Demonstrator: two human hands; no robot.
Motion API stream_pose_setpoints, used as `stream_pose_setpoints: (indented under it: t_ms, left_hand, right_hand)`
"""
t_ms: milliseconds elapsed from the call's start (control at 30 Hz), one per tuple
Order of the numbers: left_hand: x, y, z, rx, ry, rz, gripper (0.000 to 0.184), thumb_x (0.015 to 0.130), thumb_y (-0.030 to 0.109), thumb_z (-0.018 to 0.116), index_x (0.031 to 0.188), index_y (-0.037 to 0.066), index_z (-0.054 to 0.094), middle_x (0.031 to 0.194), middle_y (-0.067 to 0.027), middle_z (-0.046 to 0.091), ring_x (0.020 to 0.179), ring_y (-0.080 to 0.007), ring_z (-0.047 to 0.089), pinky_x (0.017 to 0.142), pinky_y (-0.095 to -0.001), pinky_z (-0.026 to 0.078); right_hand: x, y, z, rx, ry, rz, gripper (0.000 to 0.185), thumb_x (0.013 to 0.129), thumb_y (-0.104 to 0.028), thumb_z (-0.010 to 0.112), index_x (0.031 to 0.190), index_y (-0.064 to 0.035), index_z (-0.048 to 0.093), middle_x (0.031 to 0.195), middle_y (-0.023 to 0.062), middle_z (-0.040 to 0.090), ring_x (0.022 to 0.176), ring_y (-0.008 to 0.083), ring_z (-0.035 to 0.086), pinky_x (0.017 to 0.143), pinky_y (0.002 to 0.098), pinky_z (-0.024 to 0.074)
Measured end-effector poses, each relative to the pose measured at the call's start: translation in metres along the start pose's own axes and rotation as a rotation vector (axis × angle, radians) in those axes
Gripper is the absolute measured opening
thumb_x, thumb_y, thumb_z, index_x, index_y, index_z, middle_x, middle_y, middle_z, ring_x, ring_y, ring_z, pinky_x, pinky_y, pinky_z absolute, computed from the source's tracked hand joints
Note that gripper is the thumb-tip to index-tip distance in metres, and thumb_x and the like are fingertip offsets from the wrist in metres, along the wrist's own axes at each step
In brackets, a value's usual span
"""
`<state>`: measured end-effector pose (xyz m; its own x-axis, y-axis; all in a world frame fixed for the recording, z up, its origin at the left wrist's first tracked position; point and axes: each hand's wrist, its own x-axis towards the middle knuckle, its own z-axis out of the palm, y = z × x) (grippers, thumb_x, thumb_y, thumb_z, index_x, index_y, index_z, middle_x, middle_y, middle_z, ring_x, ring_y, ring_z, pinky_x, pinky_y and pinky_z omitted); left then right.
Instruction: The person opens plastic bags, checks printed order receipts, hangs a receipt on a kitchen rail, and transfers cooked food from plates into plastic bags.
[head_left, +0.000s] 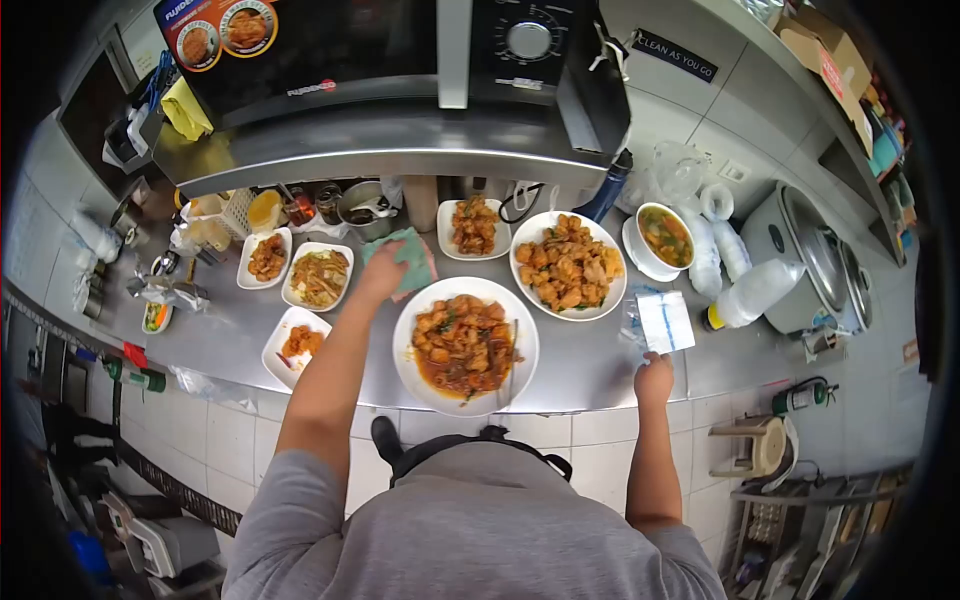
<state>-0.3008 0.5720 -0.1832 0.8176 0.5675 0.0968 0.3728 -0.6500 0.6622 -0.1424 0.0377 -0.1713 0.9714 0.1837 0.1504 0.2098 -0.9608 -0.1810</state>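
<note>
Green cloth (pixel 419 247) is lying under the person's left hand (pixel 385 272) just above centre frame, while the right hand (pixel 655 380) is touching a white, blue-striped packet (pixel 668 322) at right of centre; whether either is gripping, the view cannot tell. Round plate (pixel 405 365) at centre is already sitting filled, though handling of cloth and packet is seemingly remaining unfinished.

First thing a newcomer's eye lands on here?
Probably the large plate of saucy food, front and centre between the forearms. Next, the left hand on a green cloth behind it to the left, and the right hand at a white square item's near edge, right.
</note>
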Motion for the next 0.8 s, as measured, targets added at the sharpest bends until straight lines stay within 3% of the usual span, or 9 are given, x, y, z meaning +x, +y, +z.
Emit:
stream_pose_setpoints:
  t_ms: [100,167,233,300,433,467,567,633,800]
  left_hand:
    - [-0.084,0.039,-0.017,-0.100,0.222,-0.259,0.036,0.088,0.021,0.052,0.117,0.000,0.056,0.112,-0.0234,0.060,0.106,-0.0385,0.056,0.092,-0.0423,0.043]
    - [-0.146,0.033,-0.005,-0.074,0.125,-0.452,0.039,0.093,0.027,0.046,0.117,-0.002,0.054,0.103,-0.0243,0.062,0.092,-0.0374,0.063,0.079,-0.0435,0.051]
    - [-0.187,0.056,0.001,-0.457,-0.146,-0.872,0.042,0.096,0.031,0.040,0.128,0.003,0.045,0.095,-0.0173,0.062,0.060,-0.0283,0.066,0.044,-0.0336,0.054]
    - [-0.214,0.065,0.028,-0.789,-0.029,-0.896,0.041,0.096,0.027,0.038,0.130,0.002,0.041,0.096,-0.0177,0.062,0.063,-0.0311,0.066,0.047,-0.0389,0.057]
    - [-0.225,0.078,0.041,-0.901,0.128,-0.848,0.037,0.093,0.016,0.037,0.125,-0.003,0.042,0.092,-0.0205,0.063,0.061,-0.0307,0.066,0.050,-0.0393,0.058]
    - [-0.224,0.089,0.033,-0.958,0.062,-0.865,0.039,0.095,0.022,0.038,0.126,-0.002,0.042,0.098,-0.0213,0.062,0.065,-0.0317,0.067,0.053,-0.0382,0.059]
    - [-0.236,0.101,0.029,-1.376,-0.126,-0.743,0.075,0.091,0.063,0.032,0.140,0.005,0.029,0.128,-0.0235,0.049,0.105,-0.0343,0.059,0.092,-0.0443,0.048]
    - [-0.246,0.100,0.039,-1.565,-0.144,-0.668,0.077,0.090,0.064,0.033,0.142,0.008,0.026,0.134,-0.0212,0.045,0.106,-0.0334,0.057,0.094,-0.0443,0.046]
    - [-0.267,0.073,0.018,-1.140,0.081,-0.902,0.069,0.093,0.057,0.038,0.139,0.006,0.032,0.125,-0.0167,0.051,0.098,-0.0295,0.060,0.086,-0.0411,0.049]
  right_hand:
    - [0.016,-0.021,-0.021,0.220,0.029,-0.136,0.022,0.082,-0.004,0.054,0.103,-0.0036,0.059,0.091,0.0149,0.061,0.078,0.0312,0.060,0.070,0.0430,0.0503]
    - [0.021,-0.048,-0.014,1.138,-0.497,0.352,0.020,0.089,-0.010,0.052,0.106,0.0003,0.054,0.091,0.0160,0.061,0.075,0.0292,0.061,0.068,0.0412,0.0517]
    - [0.027,-0.080,-0.003,1.410,-0.718,0.495,0.022,0.091,-0.012,0.050,0.107,0.0020,0.052,0.091,0.0165,0.060,0.076,0.0291,0.061,0.069,0.0394,0.0524]
    - [0.040,-0.088,0.019,1.651,-0.957,0.648,0.023,0.093,-0.013,0.048,0.108,0.0038,0.049,0.090,0.0170,0.060,0.077,0.0290,0.062,0.070,0.0377,0.0531]
    - [0.077,-0.086,0.065,1.680,-0.748,0.619,0.023,0.095,-0.016,0.047,0.107,0.0039,0.050,0.092,0.0159,0.059,0.084,0.0280,0.061,0.077,0.0369,0.0525]
    - [0.079,-0.079,0.069,1.725,-0.752,0.586,0.024,0.094,-0.015,0.047,0.109,0.0036,0.051,0.097,0.0149,0.059,0.087,0.0261,0.061,0.077,0.0350,0.0520]
    - [0.070,-0.058,0.072,1.768,-0.654,0.462,0.038,0.091,-0.016,0.052,0.125,-0.0020,0.046,0.107,0.0105,0.060,0.096,0.0240,0.058,0.083,0.0356,0.0485]
    - [0.069,-0.047,0.050,1.669,-0.543,0.493,0.044,0.089,-0.017,0.054,0.129,-0.0047,0.044,0.108,0.0085,0.059,0.096,0.0221,0.057,0.083,0.0348,0.0474]
    - [0.073,-0.038,-0.035,1.807,-0.592,0.186,0.045,0.087,-0.019,0.058,0.127,-0.0034,0.045,0.105,0.0046,0.059,0.090,0.0156,0.054,0.078,0.0293,0.0421]
